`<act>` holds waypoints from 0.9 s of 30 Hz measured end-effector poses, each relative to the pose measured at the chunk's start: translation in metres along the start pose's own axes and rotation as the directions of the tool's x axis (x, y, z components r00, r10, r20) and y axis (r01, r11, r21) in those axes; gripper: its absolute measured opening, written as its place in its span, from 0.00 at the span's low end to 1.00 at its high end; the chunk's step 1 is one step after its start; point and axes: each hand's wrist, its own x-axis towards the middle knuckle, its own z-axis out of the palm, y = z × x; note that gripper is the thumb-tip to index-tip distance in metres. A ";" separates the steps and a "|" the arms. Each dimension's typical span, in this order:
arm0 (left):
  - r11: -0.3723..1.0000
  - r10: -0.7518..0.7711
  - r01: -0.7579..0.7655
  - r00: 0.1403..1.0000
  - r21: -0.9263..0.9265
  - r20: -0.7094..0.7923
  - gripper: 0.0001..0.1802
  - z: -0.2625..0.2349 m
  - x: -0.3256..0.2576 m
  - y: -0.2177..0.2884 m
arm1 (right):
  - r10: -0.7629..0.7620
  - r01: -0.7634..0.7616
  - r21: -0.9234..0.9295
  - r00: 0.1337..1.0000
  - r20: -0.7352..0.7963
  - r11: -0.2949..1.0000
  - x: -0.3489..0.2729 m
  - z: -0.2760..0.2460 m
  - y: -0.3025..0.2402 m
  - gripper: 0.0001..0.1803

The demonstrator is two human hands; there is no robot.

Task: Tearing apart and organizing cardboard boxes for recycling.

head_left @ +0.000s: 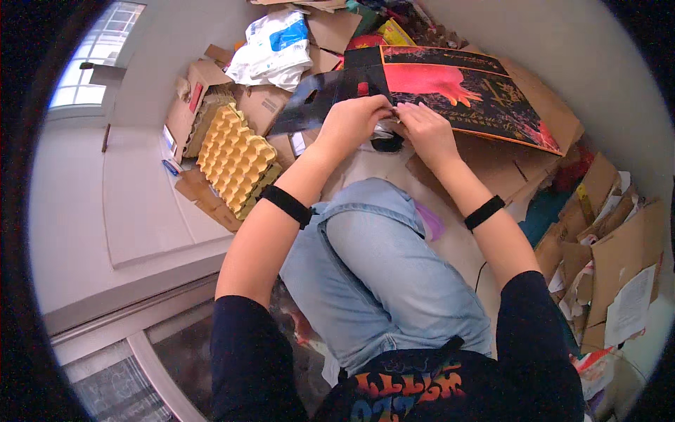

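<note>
My left hand (357, 118) and my right hand (429, 133) meet above my knees, fingers bent and pinched close together. What lies between the fingertips is too small and hidden to make out. Just beyond them spreads a flattened black cardboard box (460, 95) with a large red picture and gold lettering. Its near edge passes behind my fingers, and I cannot tell whether they touch it. Beneath the hands, a small dark object (387, 144) with something whitish above it shows partly, by my shoes or the floor.
Yellow egg trays (235, 158) lean in a stack at the left. White plastic bags (273, 49) top the pile at the back. Torn brown cardboard (619, 239) and papers heap up at the right. A purple scrap (430, 220) lies beside my leg. A white wall (70, 197) bounds the left.
</note>
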 end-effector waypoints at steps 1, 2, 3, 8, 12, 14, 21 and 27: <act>1.000 0.002 -0.001 0.999 -0.007 0.049 0.09 -0.001 -0.002 -0.003 | -0.005 0.005 0.004 1.000 0.026 1.000 0.000 0.001 0.000 0.16; 1.000 0.003 -0.002 0.999 -0.006 0.047 0.09 -0.002 -0.005 -0.006 | -0.010 0.010 0.007 0.999 0.053 1.000 -0.001 0.002 -0.001 0.16; 0.997 0.058 -0.060 0.997 0.039 0.059 0.11 0.000 -0.007 -0.007 | -0.012 0.012 0.005 0.998 0.054 1.000 -0.003 0.003 -0.001 0.16; 0.964 0.063 -0.090 0.991 0.249 0.118 0.20 0.006 -0.015 -0.023 | -0.072 0.073 -0.012 0.992 0.102 0.997 -0.009 0.004 -0.004 0.18; 0.897 0.125 -0.176 0.981 0.405 0.149 0.19 0.011 -0.014 -0.021 | 0.036 -0.042 0.040 0.989 0.140 0.998 -0.008 -0.003 -0.012 0.19; 0.827 0.222 -0.270 0.963 0.493 0.156 0.17 0.011 -0.010 -0.021 | 0.054 -0.031 -0.147 0.986 0.160 0.989 -0.006 -0.003 -0.006 0.20; 0.865 0.095 -0.167 0.981 0.472 0.172 0.15 -0.003 0.008 -0.022 | 0.105 -0.094 -0.068 0.980 0.171 0.993 0.003 0.001 -0.002 0.20; 0.887 0.036 -0.110 0.985 0.449 0.169 0.12 -0.003 0.013 -0.023 | 0.078 -0.062 -0.091 0.978 0.191 0.994 0.002 0.009 -0.001 0.19</act>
